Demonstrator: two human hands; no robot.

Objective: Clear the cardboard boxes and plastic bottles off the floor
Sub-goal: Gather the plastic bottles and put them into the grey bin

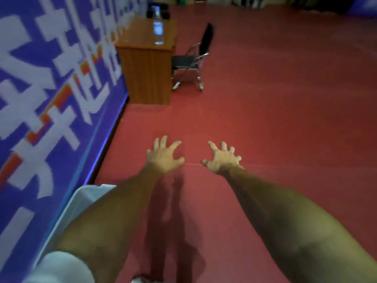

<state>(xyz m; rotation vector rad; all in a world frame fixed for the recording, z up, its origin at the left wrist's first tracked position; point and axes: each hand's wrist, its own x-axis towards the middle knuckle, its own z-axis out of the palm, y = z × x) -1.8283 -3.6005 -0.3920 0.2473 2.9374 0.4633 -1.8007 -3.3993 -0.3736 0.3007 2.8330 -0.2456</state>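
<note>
Count: two hands, one bottle, one worktop, one chair. The person's left hand (165, 158) and right hand (221, 160) are both stretched forward over the red floor (285, 119). The fingers are fanned wide and slightly clawed, the palms face down, and neither hand holds anything. The two hands are near each other but not touching, and the arms' shadows fall on the floor beneath them. The one clear plastic bottle (158, 27) with a blue label is not on the floor. It stands on the brown wooden worktop (138, 37) well ahead of the hands, close to the edge on the chair side. Its long axis is upright, cap up and base on the wood; the cap end is blurred. A dark object (152, 9) sits behind it at the far end of the worktop, too blurred to identify. The black folding chair (191, 62) with a metal frame stands just beside the worktop, apart from it. A blue banner (51, 88) with large white characters runs along the person's left, smeared by motion and cut off by the frame edge. A white shape (81, 199) is partly hidden under the left forearm; I cannot tell what it is. The far end of the room is dark and unreadable.
</note>
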